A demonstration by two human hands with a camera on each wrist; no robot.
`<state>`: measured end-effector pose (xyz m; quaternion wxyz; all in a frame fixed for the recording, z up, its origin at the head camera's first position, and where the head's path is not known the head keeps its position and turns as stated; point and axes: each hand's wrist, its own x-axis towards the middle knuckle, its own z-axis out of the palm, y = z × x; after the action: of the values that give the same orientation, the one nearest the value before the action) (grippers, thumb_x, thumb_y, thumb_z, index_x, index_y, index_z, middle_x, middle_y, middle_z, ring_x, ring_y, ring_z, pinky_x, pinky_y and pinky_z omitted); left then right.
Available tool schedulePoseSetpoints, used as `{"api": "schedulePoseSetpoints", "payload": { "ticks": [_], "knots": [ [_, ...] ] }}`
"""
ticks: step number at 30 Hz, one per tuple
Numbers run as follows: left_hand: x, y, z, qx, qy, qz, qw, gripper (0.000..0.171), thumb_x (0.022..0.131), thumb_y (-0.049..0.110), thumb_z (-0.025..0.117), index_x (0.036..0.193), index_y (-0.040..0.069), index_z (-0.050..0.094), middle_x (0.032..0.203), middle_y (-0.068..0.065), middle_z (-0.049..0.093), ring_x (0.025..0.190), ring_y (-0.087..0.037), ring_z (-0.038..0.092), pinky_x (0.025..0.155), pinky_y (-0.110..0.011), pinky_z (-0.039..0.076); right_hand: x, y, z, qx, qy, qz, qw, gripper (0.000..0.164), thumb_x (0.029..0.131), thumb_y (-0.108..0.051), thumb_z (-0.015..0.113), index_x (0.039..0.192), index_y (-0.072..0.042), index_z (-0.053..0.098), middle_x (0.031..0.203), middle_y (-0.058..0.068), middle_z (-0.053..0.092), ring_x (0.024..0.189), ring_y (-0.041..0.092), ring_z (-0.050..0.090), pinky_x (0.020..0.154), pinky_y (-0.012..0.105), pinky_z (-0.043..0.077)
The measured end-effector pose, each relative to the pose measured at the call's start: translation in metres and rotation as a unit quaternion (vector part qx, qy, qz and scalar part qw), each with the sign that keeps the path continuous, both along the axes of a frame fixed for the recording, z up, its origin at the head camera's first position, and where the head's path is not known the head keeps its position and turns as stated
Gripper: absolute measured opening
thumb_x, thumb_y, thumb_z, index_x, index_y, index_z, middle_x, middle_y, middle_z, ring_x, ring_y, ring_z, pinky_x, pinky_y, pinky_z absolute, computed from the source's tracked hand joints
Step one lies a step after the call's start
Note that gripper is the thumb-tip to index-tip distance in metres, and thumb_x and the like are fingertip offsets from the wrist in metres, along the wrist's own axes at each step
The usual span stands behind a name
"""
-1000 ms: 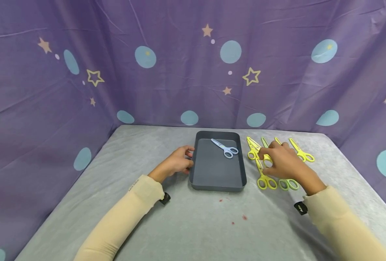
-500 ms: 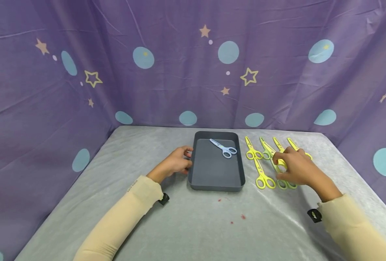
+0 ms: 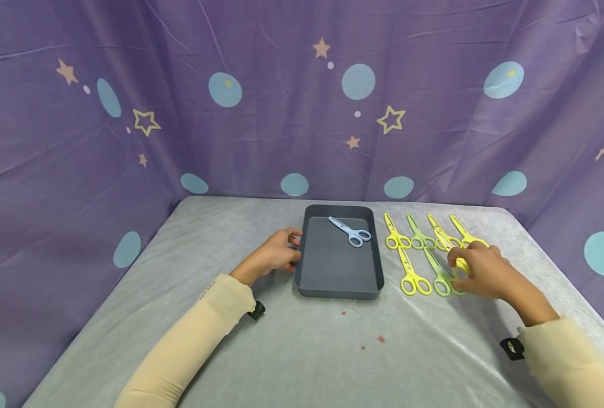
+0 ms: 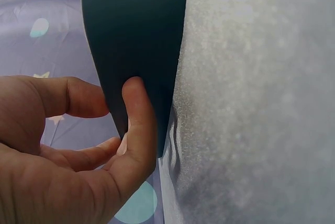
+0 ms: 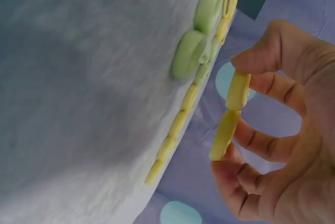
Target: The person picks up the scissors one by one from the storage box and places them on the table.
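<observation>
My left hand (image 3: 279, 251) is at the left wall of a dark grey tray (image 3: 340, 277), its fingertips touching the wall in the left wrist view. Inside the tray lies a pair of light blue scissors (image 3: 350, 231). My right hand (image 3: 493, 273) pinches a pair of yellow scissors by its handle loops (image 5: 238, 90), raised off the table, blades pointing away and left. Below and beyond it lie green scissors (image 3: 441, 280) and yellow scissors (image 3: 441, 232), partly overlapped by the hand. More yellow scissors (image 3: 469, 233) lie at the far right, their handles partly hidden.
Yellow scissors (image 3: 396, 238) and another yellow pair (image 3: 411, 277) lie just right of the tray. Green scissors (image 3: 420, 235) are in the back row. A grey cloth (image 3: 292, 351) covers the table, with a purple patterned curtain (image 3: 261, 141) behind it.
My right hand has carried the yellow scissors rightward over the rows, from beside the tray to near the right end. The left hand has stayed at the tray.
</observation>
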<state>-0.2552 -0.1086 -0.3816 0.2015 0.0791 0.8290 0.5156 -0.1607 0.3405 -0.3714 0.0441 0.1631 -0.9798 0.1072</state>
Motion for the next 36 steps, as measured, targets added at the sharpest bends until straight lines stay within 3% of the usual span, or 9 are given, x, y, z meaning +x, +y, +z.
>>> {"api": "schedulePoseSetpoints", "payload": {
  "ticks": [7, 23, 36],
  "knots": [
    [0.0, -0.001, 0.0, 0.0, 0.0, 0.0, 1.0, 0.07, 0.091, -0.007, 0.057, 0.157, 0.007, 0.037, 0.138, -0.02, 0.046, 0.089, -0.027, 0.062, 0.066, -0.04, 0.062, 0.002, 0.014, -0.009, 0.001, 0.009, 0.017, 1.0, 0.036, 0.066, -0.024, 0.089, 0.093, -0.017, 0.065, 0.084, 0.002, 0.055, 0.08, 0.022, 0.052, 0.069, 0.046, 0.038],
    [0.002, 0.0, -0.001, 0.01, 0.0, -0.002, 1.0, 0.07, 0.09, -0.008, 0.055, 0.156, 0.005, 0.037, 0.137, -0.021, 0.046, 0.084, -0.025, 0.061, 0.065, -0.04, 0.061, 0.0, 0.033, -0.019, 0.015, -0.052, 0.012, 0.998, 0.033, 0.065, -0.021, 0.086, 0.089, -0.02, 0.064, 0.078, -0.001, 0.05, 0.075, 0.019, 0.045, 0.061, 0.036, 0.034],
    [0.001, 0.0, 0.0, 0.005, -0.002, 0.003, 1.0, 0.07, 0.09, -0.007, 0.056, 0.156, 0.006, 0.038, 0.136, -0.02, 0.047, 0.086, -0.025, 0.062, 0.067, -0.041, 0.062, -0.002, 0.036, -0.023, 0.013, -0.065, 0.025, 0.997, 0.033, 0.064, -0.02, 0.086, 0.087, -0.021, 0.063, 0.073, -0.006, 0.05, 0.075, 0.019, 0.045, 0.061, 0.035, 0.035]
  ]
}}
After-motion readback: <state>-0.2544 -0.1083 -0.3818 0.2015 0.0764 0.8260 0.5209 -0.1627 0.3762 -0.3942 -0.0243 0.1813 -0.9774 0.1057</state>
